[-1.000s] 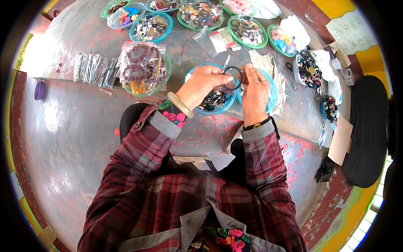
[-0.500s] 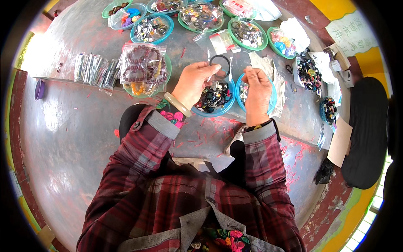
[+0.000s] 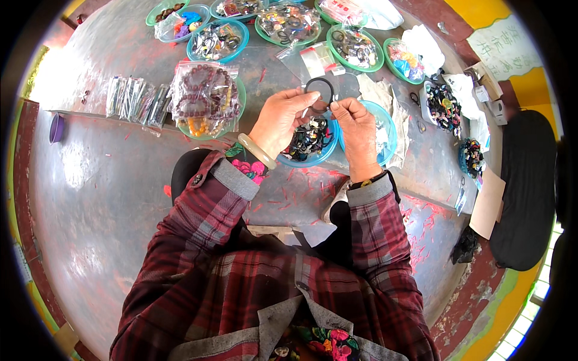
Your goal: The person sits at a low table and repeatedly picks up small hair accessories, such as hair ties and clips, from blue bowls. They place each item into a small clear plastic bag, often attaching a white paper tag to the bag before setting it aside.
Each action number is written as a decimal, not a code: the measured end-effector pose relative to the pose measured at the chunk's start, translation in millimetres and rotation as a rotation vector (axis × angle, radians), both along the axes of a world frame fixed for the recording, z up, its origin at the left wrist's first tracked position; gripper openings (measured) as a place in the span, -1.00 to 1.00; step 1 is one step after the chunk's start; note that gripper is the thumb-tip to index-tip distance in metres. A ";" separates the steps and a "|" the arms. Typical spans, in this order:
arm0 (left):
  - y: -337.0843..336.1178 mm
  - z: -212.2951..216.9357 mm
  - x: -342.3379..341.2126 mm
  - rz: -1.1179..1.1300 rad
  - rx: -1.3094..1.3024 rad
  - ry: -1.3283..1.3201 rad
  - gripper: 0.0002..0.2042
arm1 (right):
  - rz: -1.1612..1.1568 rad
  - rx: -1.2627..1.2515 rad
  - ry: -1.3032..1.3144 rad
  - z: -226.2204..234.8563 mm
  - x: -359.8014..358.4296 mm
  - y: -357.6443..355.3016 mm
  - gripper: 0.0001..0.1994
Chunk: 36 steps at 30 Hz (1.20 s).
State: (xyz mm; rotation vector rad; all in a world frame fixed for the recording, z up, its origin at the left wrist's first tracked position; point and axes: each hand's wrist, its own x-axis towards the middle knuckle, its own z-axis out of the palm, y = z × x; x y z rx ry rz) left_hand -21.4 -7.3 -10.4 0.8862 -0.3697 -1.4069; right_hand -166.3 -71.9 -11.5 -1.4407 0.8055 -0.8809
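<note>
My left hand [image 3: 282, 119] and my right hand [image 3: 356, 129] are raised together over a blue bowl [image 3: 313, 157] full of dark rings and bangles. Between the fingertips of both hands I hold a black bangle [image 3: 320, 89] inside a small clear plastic bag [image 3: 344, 87]. A pale jade-like bangle [image 3: 256, 151] sits on my left wrist. A second blue bowl [image 3: 388, 129] lies under my right hand. Both forearms wear red plaid sleeves.
Several green and blue bowls of beads and jewellery line the far side, e.g. a blue one [image 3: 218, 40]. A bag of brown bead bracelets [image 3: 205, 96] rests on a green bowl, with small clear packets [image 3: 133, 96] to its left. A purple cup [image 3: 56, 127] stands far left, and a black cushion [image 3: 525, 186] lies right.
Both hands lifted away from the blue bowl and moved farther from me, carrying the black bangle; it now sits in the small clear bag.
</note>
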 end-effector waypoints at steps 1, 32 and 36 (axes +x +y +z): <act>-0.5 -1.3 0.0 -0.004 -0.006 0.012 -0.86 | -0.003 -0.011 -0.009 -1.0 -0.2 -0.2 -0.86; 0.2 -5.2 0.1 -0.420 -0.098 -1.029 -0.84 | 0.188 0.187 0.050 13.0 -16.4 -12.0 -0.85; 0.1 -4.9 0.2 -0.438 -0.107 -0.964 -0.82 | 0.098 0.234 -0.043 9.8 -14.2 -8.5 -0.92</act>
